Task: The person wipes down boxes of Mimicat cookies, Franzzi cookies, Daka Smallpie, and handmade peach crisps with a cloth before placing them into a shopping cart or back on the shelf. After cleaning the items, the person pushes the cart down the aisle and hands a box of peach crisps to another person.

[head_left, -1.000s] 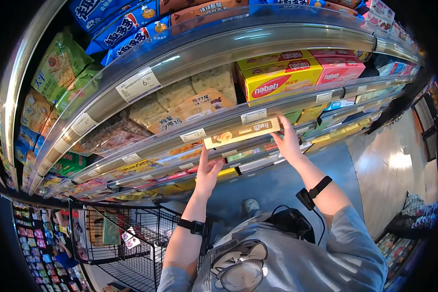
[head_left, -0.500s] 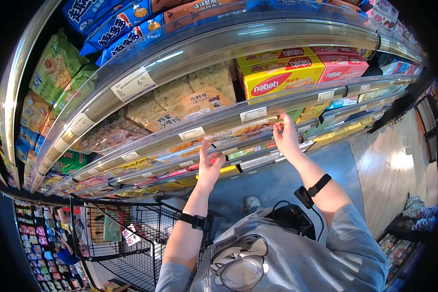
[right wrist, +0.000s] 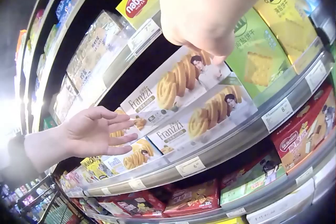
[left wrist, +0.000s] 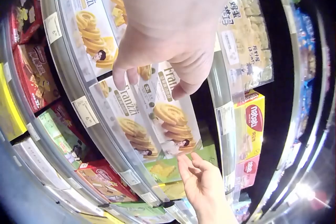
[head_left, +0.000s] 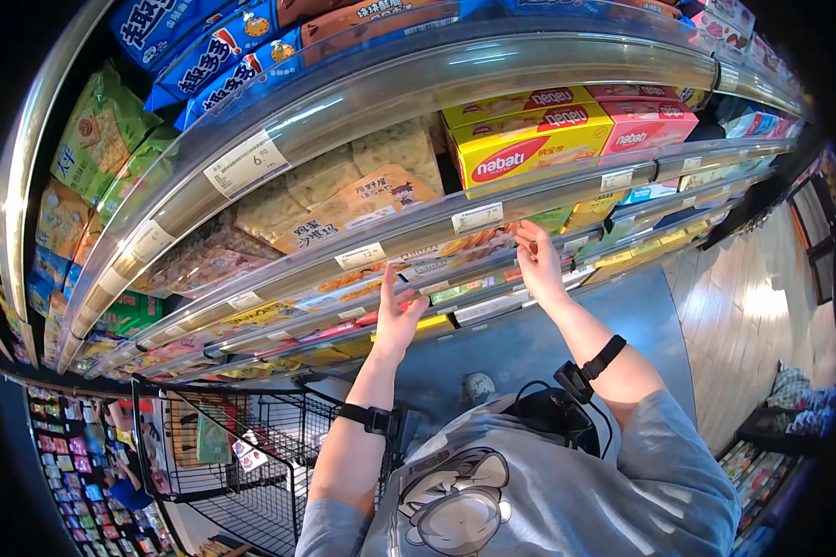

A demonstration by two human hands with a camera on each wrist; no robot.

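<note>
Two white Franzzi biscuit boxes (right wrist: pixel 173 87) with pictures of swirled biscuits lie side by side on the shelf, and more of the same kind stand beyond them. My left hand (head_left: pixel 398 320) hovers in front of the boxes, fingers extended and thumb apart; the right wrist view shows this hand's palm with nothing in it. At the other end of the boxes, my right hand (head_left: pixel 541 269) has its fingers loosely bent, fingertips close to the box end. No item shows between its fingers in the left wrist view.
Green and yellow cracker boxes (right wrist: pixel 257 56) adjoin the Franzzi boxes. Yellow and pink nabati boxes (head_left: pixel 529 153) and bagged cakes (head_left: pixel 353 200) fill the shelf above, behind a clear lip. Red boxes (left wrist: pixel 105 179) sit lower. A black wire cart (head_left: pixel 241 464) stands at the left.
A second ago both hands held a Franzzi box by its ends in front of the shelf. It now lies among the shelved boxes, and both hands have let go.
</note>
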